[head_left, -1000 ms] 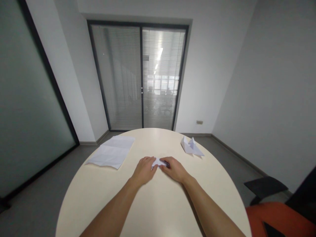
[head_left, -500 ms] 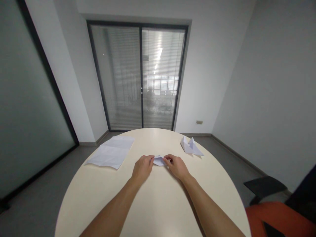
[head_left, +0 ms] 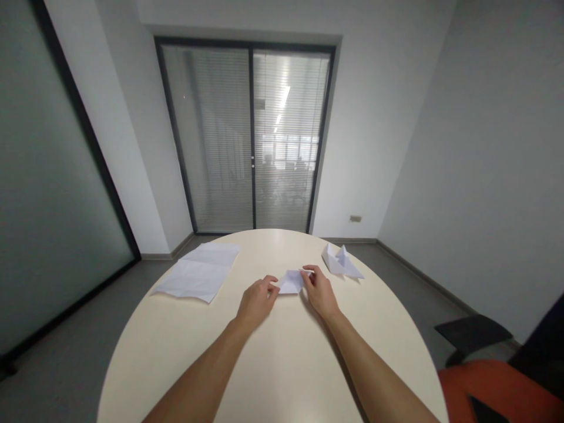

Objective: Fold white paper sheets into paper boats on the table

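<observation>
A small piece of folded white paper (head_left: pixel 291 282) is held between my two hands above the middle of the table. My left hand (head_left: pixel 258 304) pinches its left corner between thumb and fingertips. At the right end, my right hand (head_left: pixel 321 295) has thumb and fingers closed on the paper's edge, covering that part. The paper's near edge runs straight, and its left side slants to a point.
The round cream table (head_left: pixel 282 358) carries a creased white sheet (head_left: pixel 198 271) at left and folded white paper shapes (head_left: pixel 341 262) at far right. An orange-seated chair (head_left: pixel 493 382) stands at the lower right. Behind are glass doors (head_left: pixel 253 135) with blinds.
The folded paper has turned and shows a broader face. My right hand has shifted slightly up and right with its edge; my left fingers have loosened a little at the left corner.
</observation>
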`<state>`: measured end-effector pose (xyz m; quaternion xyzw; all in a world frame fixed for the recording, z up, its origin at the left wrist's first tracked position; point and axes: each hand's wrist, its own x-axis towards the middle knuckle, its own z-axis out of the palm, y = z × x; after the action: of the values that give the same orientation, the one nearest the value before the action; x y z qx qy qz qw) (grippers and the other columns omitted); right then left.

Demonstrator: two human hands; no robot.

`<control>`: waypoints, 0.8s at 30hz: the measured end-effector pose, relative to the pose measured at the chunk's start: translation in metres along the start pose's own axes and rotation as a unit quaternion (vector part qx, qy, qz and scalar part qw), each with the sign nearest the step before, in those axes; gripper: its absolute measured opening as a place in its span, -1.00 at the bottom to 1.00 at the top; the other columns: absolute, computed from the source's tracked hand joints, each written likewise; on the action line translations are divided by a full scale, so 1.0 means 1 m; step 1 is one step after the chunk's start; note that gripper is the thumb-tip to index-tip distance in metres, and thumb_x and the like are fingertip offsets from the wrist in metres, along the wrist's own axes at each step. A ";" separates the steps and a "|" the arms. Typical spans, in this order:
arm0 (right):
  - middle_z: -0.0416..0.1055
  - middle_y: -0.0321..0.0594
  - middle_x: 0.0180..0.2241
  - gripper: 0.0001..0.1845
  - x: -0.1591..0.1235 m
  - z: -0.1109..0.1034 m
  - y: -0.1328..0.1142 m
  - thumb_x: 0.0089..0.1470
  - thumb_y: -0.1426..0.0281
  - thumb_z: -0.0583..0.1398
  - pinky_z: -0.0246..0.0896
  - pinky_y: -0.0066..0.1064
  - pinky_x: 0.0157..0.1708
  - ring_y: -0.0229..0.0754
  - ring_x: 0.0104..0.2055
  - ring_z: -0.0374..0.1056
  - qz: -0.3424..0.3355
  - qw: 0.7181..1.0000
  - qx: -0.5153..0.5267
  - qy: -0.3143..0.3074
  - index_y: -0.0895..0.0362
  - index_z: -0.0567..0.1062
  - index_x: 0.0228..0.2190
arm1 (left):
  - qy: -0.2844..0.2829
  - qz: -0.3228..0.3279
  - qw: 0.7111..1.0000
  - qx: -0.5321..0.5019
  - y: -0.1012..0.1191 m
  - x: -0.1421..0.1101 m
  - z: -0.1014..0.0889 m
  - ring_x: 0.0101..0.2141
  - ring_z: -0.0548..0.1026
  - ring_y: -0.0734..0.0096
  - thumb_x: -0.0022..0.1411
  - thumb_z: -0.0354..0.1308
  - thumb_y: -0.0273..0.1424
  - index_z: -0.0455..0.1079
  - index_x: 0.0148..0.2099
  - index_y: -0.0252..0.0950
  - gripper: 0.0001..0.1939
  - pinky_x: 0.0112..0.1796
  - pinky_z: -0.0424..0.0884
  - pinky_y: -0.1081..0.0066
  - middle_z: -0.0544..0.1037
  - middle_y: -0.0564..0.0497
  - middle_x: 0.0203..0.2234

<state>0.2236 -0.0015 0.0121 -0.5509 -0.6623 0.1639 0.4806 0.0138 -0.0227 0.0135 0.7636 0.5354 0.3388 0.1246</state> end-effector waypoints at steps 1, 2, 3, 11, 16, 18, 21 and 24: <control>0.43 -0.27 -0.53 -0.48 0.000 0.000 -0.001 0.24 0.00 0.00 0.16 -0.38 -0.46 -0.15 -0.50 0.32 -0.003 1.000 0.002 0.000 0.14 0.46 -0.10 | -0.008 0.009 1.000 -0.012 0.001 -0.001 0.000 -0.18 0.56 0.36 0.34 0.09 -0.36 0.40 0.02 -0.16 -0.78 -0.13 0.37 0.40 0.64 0.06 -0.28; 0.45 -0.25 -0.52 -0.48 0.000 0.000 -0.002 0.25 0.00 -0.01 0.16 -0.38 -0.44 -0.15 -0.49 0.33 -0.005 1.000 0.003 -0.002 0.13 0.47 -0.11 | -0.015 0.018 1.000 -0.018 0.002 -0.001 0.001 -0.16 0.55 0.35 0.33 0.09 -0.35 0.40 0.00 -0.16 -0.79 -0.12 0.37 0.39 0.64 0.06 -0.28; 0.46 -0.24 -0.49 -0.48 -0.001 0.000 -0.003 0.25 0.00 -0.01 0.18 -0.37 -0.42 -0.14 -0.47 0.35 -0.008 1.000 0.004 -0.006 0.13 0.48 -0.12 | -0.021 0.025 0.999 -0.022 0.003 -0.002 0.001 -0.15 0.55 0.35 0.32 0.10 -0.35 0.41 -0.02 -0.16 -0.80 -0.11 0.38 0.39 0.63 0.06 -0.28; 0.57 -0.11 -0.16 -0.62 -0.004 0.001 -0.006 0.26 0.12 0.07 0.35 -0.26 -0.13 -0.06 -0.16 0.48 -0.044 0.995 0.014 -0.092 0.07 0.54 -0.13 | -0.010 0.032 0.999 0.026 0.001 -0.003 -0.001 -0.21 0.52 0.33 0.32 0.11 -0.32 0.47 -0.16 -0.18 -0.87 -0.11 0.39 0.35 0.56 0.02 -0.29; 0.57 -0.14 -0.10 -0.67 -0.006 0.001 -0.009 0.25 0.18 0.11 0.33 -0.22 -0.02 -0.06 -0.07 0.47 -0.072 0.989 0.000 -0.127 0.04 0.57 -0.11 | 0.054 0.065 0.996 0.015 -0.002 0.000 0.000 0.02 0.42 0.28 0.31 0.09 -0.42 0.39 0.05 -0.19 -0.73 0.07 0.34 0.28 0.52 -0.03 -0.03; 0.56 -0.15 -0.07 -0.68 -0.007 0.000 -0.012 0.24 0.21 0.12 0.30 -0.20 0.02 -0.05 -0.02 0.46 -0.087 0.986 -0.011 -0.144 0.03 0.58 -0.10 | 0.046 0.088 0.995 0.010 -0.004 0.001 0.001 0.08 0.38 0.28 0.29 0.09 -0.46 0.37 0.12 -0.19 -0.65 0.13 0.30 0.27 0.48 -0.02 0.06; 0.57 -0.16 -0.06 -0.69 -0.009 0.000 -0.015 0.23 0.24 0.13 0.27 -0.19 0.06 -0.04 0.00 0.45 -0.099 0.980 -0.026 -0.170 0.02 0.59 -0.09 | 0.022 0.100 0.995 0.012 -0.006 0.000 0.004 0.05 0.40 0.31 0.28 0.05 -0.53 0.43 0.08 -0.20 -0.65 0.13 0.30 0.31 0.53 0.00 0.01; 0.58 -0.18 -0.09 -0.70 -0.010 0.000 -0.016 0.20 0.26 0.16 0.29 -0.24 0.01 -0.05 -0.05 0.47 -0.106 0.973 -0.043 -0.200 0.01 0.61 -0.11 | 0.015 0.081 0.996 0.018 -0.006 -0.001 0.004 -0.04 0.46 0.33 0.30 0.02 -0.52 0.50 -0.04 -0.21 -0.71 0.06 0.36 0.34 0.59 0.00 -0.12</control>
<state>0.2135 -0.0164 0.0197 -0.4538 -0.8059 0.1902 0.3292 0.0120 -0.0208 0.0073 0.8016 0.4792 0.3494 0.0752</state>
